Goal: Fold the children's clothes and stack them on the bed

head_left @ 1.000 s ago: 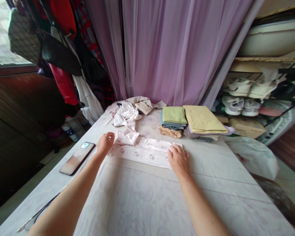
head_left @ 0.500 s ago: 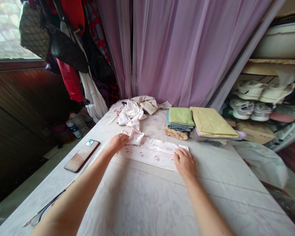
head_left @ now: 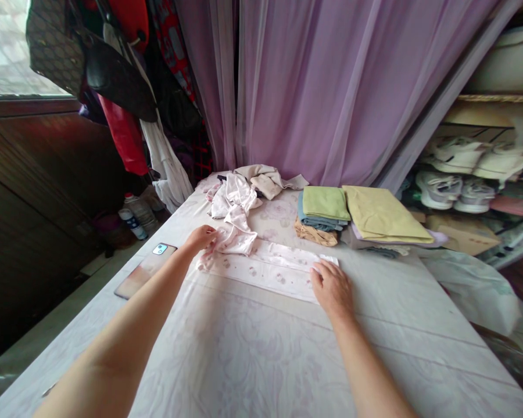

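Observation:
A pale pink garment (head_left: 265,268) with a small print lies in a long flat strip across the white patterned cloth (head_left: 261,348). My left hand (head_left: 201,238) is at its left end, fingers closed together on a bunched edge of the fabric. On the right end rests my right hand (head_left: 333,285), palm down with the fingers stretched out. A loose fold of the same pale fabric (head_left: 239,235) lies over the strip beside my left hand. Behind it is a crumpled heap of pale clothes (head_left: 235,196), touching or overlapping that fold.
Folded green cloth (head_left: 325,202) tops a small stack at the back right, beside a folded yellow piece (head_left: 386,215). A phone (head_left: 143,271) lies near the left edge, partly behind my left forearm. Shoes (head_left: 440,190) fill a shelf at right; a purple curtain (head_left: 314,93) hangs behind.
My left hand has moved a little left and away from me, drawing the garment's left end outward. My right hand stays on the right end. The view has shifted slightly.

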### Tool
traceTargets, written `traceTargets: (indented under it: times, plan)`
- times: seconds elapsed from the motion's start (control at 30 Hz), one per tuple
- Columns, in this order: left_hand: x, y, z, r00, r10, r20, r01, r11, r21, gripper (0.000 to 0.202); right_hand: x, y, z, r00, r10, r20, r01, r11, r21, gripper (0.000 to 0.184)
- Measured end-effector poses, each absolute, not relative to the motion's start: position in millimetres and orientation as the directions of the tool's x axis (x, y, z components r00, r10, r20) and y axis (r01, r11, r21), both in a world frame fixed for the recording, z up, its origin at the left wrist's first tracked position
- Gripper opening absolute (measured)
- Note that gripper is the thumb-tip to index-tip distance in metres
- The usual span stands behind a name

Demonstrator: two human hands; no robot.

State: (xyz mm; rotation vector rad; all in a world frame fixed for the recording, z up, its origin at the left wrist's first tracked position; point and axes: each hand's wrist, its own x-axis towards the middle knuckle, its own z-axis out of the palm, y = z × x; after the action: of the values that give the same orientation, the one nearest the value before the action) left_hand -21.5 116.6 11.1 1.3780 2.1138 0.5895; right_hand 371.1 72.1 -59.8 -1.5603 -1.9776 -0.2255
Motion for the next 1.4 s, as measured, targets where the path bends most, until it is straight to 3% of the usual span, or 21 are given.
traceTargets:
  times: [0.43, 0.6, 0.77, 0.83, 1.0, 1.1, 1.17, 1.4]
  plan:
    - [-19.9, 139.1, -4.3, -0.436, 0.883, -0.174, 0.574, 0.422, 0.702, 0.030, 377.7, 81.6, -46.6, -0.141, 0.879, 0.456, 0.922, 0.284, -0.262, 0.028]
    - [-16.6, 144.9, -8.2, -0.464, 0.874, -0.142, 0.608, 0.431, 0.666, 0.033, 372.0, 86.6, -29.6, -0.158, 0.889, 0.430, 0.929, 0.281, -0.240, 0.027]
    - [-13.4, 148.4, -1.1, -0.417, 0.897, -0.148, 0.698, 0.420, 0.579, 0.028, 372.6, 80.9, -34.7, -0.199, 0.904, 0.378, 0.883, 0.333, -0.331, 0.026]
    - [-13.2, 148.6, 2.9, -0.398, 0.904, -0.157, 0.730, 0.416, 0.542, 0.029, 378.1, 81.0, -31.2, -0.125, 0.928, 0.352, 0.887, 0.264, -0.380, 0.029]
    - [-13.2, 142.7, 8.9, -0.390, 0.900, -0.192, 0.758, 0.433, 0.488, 0.046, 396.3, 94.6, -9.5, 0.251, 0.962, 0.110, 0.912, -0.197, -0.361, 0.035]
    - [-14.6, 138.7, 7.4, -0.357, 0.917, -0.178, 0.759, 0.396, 0.516, 0.055, 406.0, 106.6, -3.3, 0.303, 0.952, -0.045, 0.880, -0.298, -0.370, 0.041]
    - [-15.7, 137.3, 5.9, -0.305, 0.938, -0.163, 0.760, 0.343, 0.552, 0.055, 411.7, 113.4, -4.8, 0.304, 0.950, -0.069, 0.872, -0.306, -0.381, 0.041]
    - [-14.3, 133.5, 14.2, -0.204, 0.955, -0.214, 0.565, 0.294, 0.771, 0.043, 422.9, 128.2, -22.6, 0.183, 0.980, 0.071, 0.885, -0.133, -0.447, 0.035]
